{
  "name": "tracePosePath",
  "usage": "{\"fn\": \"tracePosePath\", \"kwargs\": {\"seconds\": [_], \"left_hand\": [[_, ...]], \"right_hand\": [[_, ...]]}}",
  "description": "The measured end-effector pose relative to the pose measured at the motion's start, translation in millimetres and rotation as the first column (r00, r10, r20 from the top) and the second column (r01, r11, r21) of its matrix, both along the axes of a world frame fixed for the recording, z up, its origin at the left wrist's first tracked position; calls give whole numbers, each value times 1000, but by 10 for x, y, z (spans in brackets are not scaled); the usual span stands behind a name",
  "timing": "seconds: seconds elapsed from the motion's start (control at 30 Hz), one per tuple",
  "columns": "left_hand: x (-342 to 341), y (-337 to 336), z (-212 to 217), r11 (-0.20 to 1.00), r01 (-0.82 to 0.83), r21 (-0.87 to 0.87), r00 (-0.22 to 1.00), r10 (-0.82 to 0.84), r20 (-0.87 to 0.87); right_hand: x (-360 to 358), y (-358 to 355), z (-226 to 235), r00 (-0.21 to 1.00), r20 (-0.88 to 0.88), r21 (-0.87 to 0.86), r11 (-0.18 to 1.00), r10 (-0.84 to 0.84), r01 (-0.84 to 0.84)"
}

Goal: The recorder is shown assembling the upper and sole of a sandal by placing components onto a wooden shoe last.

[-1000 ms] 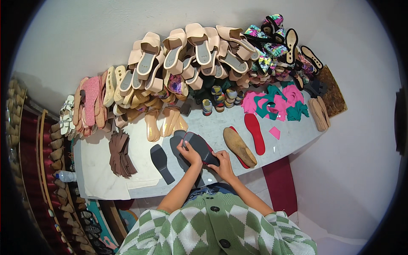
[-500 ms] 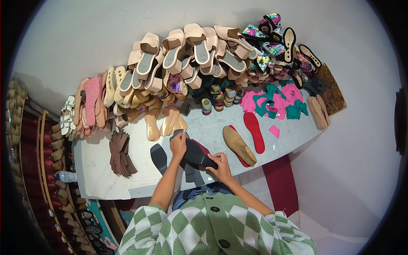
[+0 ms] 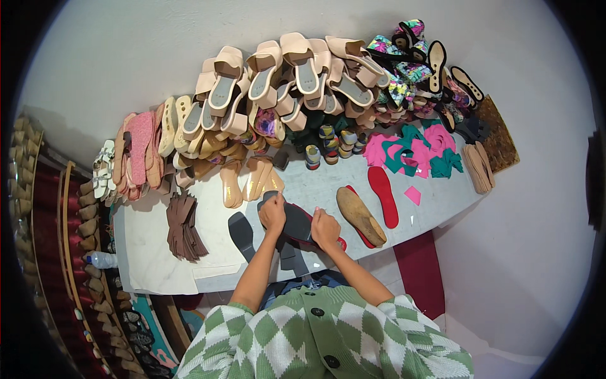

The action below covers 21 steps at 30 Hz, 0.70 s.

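**Dark sole (image 3: pixel 295 222) held over the table (image 3: pixel 328 183)**

From here I see the left hand (image 3: pixel 273 213) curled tight on the sole's far-left end, and the right hand (image 3: pixel 324 228) closed like a fist on the other end — a bit of red (image 3: pixel 342 244) shows just past it. A tan shoe form (image 3: pixel 357 215) lies to the right, and beyond it a red insole (image 3: pixel 383 197) — near, but apart. Beige sandals (image 3: pixel 265 72) are piled behind.
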<state>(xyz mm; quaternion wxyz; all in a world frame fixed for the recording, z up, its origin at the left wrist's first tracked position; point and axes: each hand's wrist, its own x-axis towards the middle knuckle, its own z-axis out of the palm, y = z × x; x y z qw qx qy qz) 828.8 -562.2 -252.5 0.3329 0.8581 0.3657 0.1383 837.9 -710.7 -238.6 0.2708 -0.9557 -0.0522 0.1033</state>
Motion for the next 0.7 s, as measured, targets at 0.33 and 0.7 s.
{"fn": "tracePosePath", "kwargs": {"seconds": [0.33, 0.7], "left_hand": [[59, 29, -106, 999, -23, 33, 1000, 23, -12], [60, -14, 3, 997, -66, -49, 997, 65, -34]], "right_hand": [[11, 48, -6, 944, 331, 76, 997, -8, -18], [106, -356, -109, 999, 2, -67, 996, 51, -50]]}}
